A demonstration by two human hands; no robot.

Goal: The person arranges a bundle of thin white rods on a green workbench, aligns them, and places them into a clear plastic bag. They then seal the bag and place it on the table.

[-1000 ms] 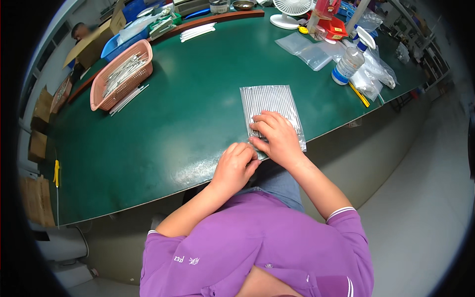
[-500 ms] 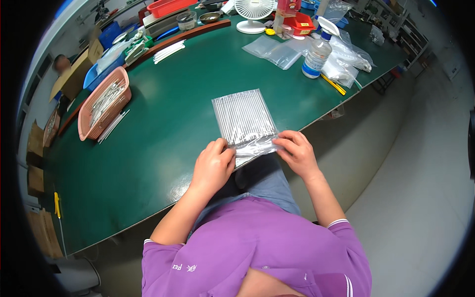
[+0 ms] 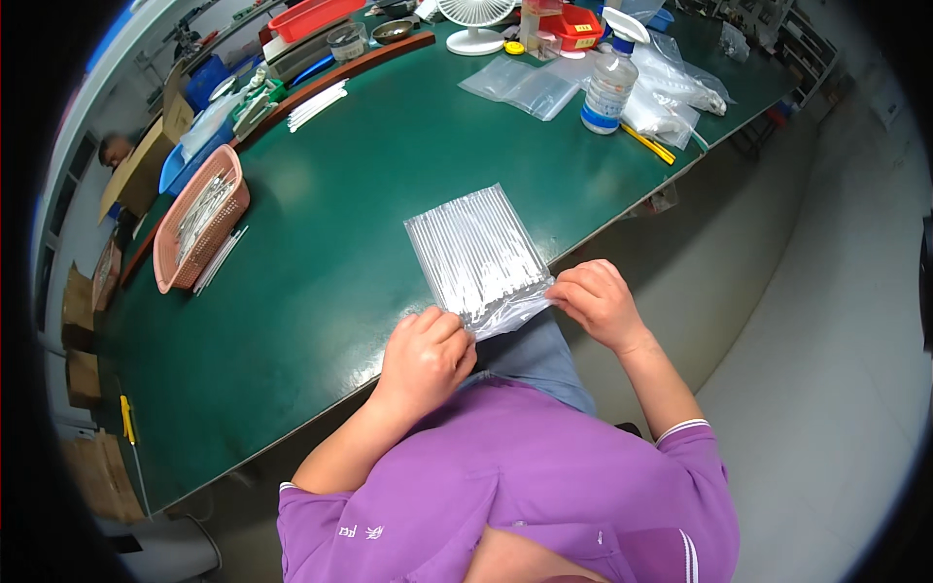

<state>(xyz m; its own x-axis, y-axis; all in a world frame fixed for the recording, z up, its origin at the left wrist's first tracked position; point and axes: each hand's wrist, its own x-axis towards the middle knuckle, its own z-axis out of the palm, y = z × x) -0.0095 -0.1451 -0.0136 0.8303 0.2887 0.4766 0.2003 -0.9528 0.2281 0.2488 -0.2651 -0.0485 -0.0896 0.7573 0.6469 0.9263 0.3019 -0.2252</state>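
Note:
A clear plastic bag (image 3: 478,248) with a row of thin silvery-white rods side by side lies at the near edge of the green table. Its mouth end hangs toward me over the edge. My left hand (image 3: 428,352) pinches the left corner of that end, fingers curled and partly hidden. At the right corner, my right hand (image 3: 595,299) pinches the film between thumb and fingers. The loose film between both hands looks creased.
A pink basket (image 3: 167,255) of similar rods stands at the left, with a few rods beside it. Farther back are white sticks (image 3: 318,105), flat plastic bags (image 3: 525,85), a spray bottle (image 3: 609,83), a yellow pen (image 3: 649,144) and a white fan (image 3: 476,39). A yellow-handled tool (image 3: 127,420) lies at the left edge.
The bag has turned slightly, and its mouth end has come nearer to me. Both hands have moved a little toward me and hold the corners of the film.

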